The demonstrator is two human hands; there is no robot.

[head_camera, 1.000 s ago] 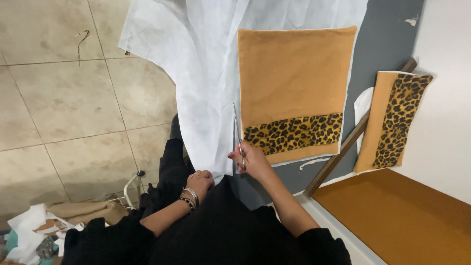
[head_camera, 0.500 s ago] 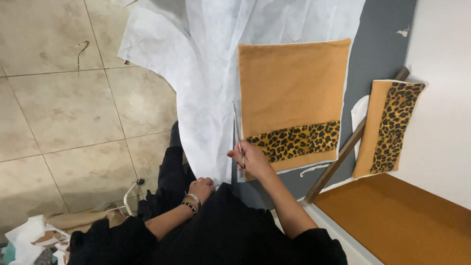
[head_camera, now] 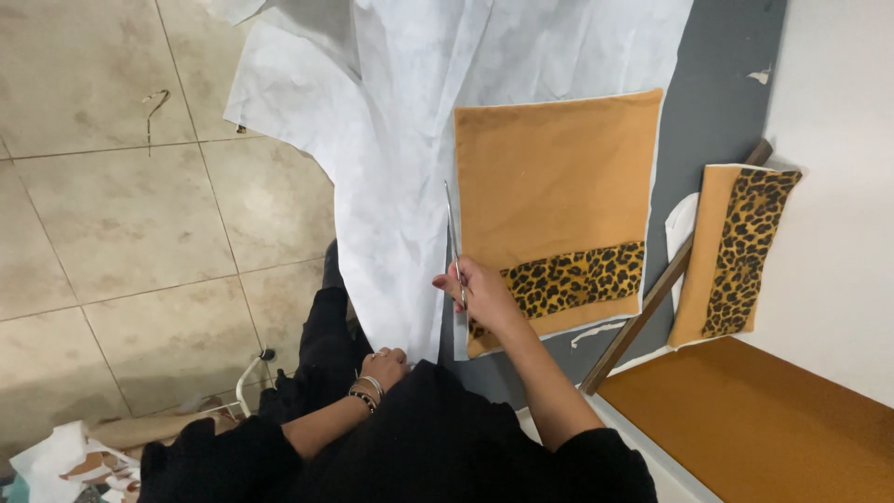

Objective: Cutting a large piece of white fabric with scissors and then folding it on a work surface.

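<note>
A beige tiled floor (head_camera: 121,214) fills the left half of the frame, and a grey table top (head_camera: 726,112) runs down the right of centre beside a white wall (head_camera: 838,186). A large sheet of white fabric (head_camera: 391,149) hangs from the upper middle over the table edge toward the lower centre. Right of it, in the middle of the frame, lies an orange fabric panel (head_camera: 554,177) with a leopard-print band across its lower part, on a white backing. At the lower right sits an orange-brown board (head_camera: 773,428), and above it, at the right edge, a narrower orange and leopard-print piece (head_camera: 736,251) beside a dark wooden stick (head_camera: 670,279). The right hand (head_camera: 480,293), at centre, is clenched around the handles of scissors (head_camera: 453,233), whose thin blades point up along the panel's left edge, between it and the white fabric. The left hand (head_camera: 384,365), lower centre with bracelets at the wrist, grasps the white fabric's bottom edge.
</note>
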